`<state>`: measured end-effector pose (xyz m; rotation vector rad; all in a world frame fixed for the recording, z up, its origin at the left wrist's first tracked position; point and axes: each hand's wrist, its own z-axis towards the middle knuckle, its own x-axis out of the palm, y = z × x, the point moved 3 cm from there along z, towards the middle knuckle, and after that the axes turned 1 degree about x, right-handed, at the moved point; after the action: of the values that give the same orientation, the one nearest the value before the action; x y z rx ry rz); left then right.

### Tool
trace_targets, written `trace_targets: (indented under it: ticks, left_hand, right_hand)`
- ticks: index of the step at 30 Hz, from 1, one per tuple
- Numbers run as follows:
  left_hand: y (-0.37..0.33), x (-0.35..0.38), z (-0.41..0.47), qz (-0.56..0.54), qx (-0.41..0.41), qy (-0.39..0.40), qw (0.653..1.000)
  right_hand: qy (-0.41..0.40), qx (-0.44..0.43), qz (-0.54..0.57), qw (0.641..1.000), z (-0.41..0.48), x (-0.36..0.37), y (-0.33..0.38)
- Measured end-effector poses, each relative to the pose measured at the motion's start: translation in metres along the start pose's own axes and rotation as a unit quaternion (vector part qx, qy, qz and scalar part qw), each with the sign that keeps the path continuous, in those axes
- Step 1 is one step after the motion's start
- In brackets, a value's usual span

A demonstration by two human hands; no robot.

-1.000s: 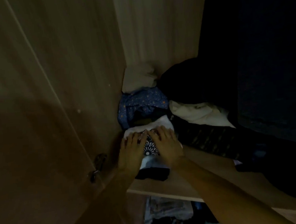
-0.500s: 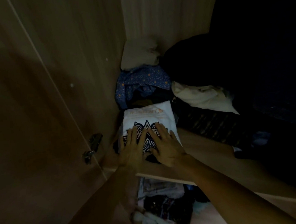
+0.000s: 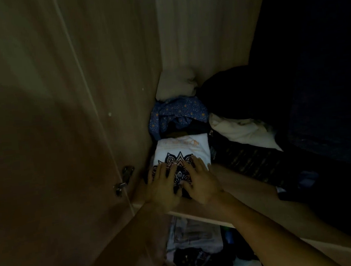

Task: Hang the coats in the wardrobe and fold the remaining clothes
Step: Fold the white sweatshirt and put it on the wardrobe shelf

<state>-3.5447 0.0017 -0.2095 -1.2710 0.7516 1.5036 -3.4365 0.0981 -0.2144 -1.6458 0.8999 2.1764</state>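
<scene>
Straight fingers [image 3: 165,170], slightly spread, are lying flat on the black mandala print of a folded white T-shirt [image 3: 182,148] just below the centre of the frame. Neither hand is curling around the cloth. The left hand [image 3: 162,186] is pressing on the left half of the print and the right hand [image 3: 201,179] on the right half, with the thumbs nearly meeting over the garment's near edge. Both bare forearms are reaching in from the bottom of the frame.

The T-shirt is sitting on a wooden wardrobe shelf [image 3: 253,189], tucked against the left side wall. Behind it, toward the back corner, a blue dotted garment [image 3: 179,111] is lying bunched, with a beige bundle [image 3: 175,84] above it against the rear panel. To the right, a cream cloth [image 3: 238,131] is resting on a dark striped fabric [image 3: 256,160]. Dark clothing [image 3: 325,75] is filling the right side of the frame, its details lost in shadow.

At the left, the open wardrobe door [image 3: 32,146] is showing a metal hinge [image 3: 124,178]. Below the shelf edge, at bottom centre, more clothes [image 3: 197,238] are lying in a loose pile.
</scene>
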Motion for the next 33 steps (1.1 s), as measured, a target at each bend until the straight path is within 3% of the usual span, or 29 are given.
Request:
trace_targets:
  ticks: [4, 11, 21, 33]
  left_hand:
    - [-0.019, -0.041, -0.046, -0.025, -0.023, -0.046, 0.998]
    - [-0.041, -0.108, -0.132, -0.067, 0.028, -0.132, 0.989]
    - [-0.054, -0.185, -0.247, 0.097, 0.081, -0.182, 0.975]
    - [0.022, -0.284, -0.404, 0.115, -0.119, -0.223, 0.961]
  right_hand:
    - [-0.073, 0.003, 0.0, 0.997, -0.046, -0.035, 0.03]
    - [-0.152, -0.018, 0.009, 0.988, -0.141, -0.08, 0.083]
    - [-0.115, -0.049, 0.045, 0.991, -0.224, -0.119, 0.139]
    - [-0.069, -0.159, 0.146, 0.974, -0.302, -0.117, 0.293]
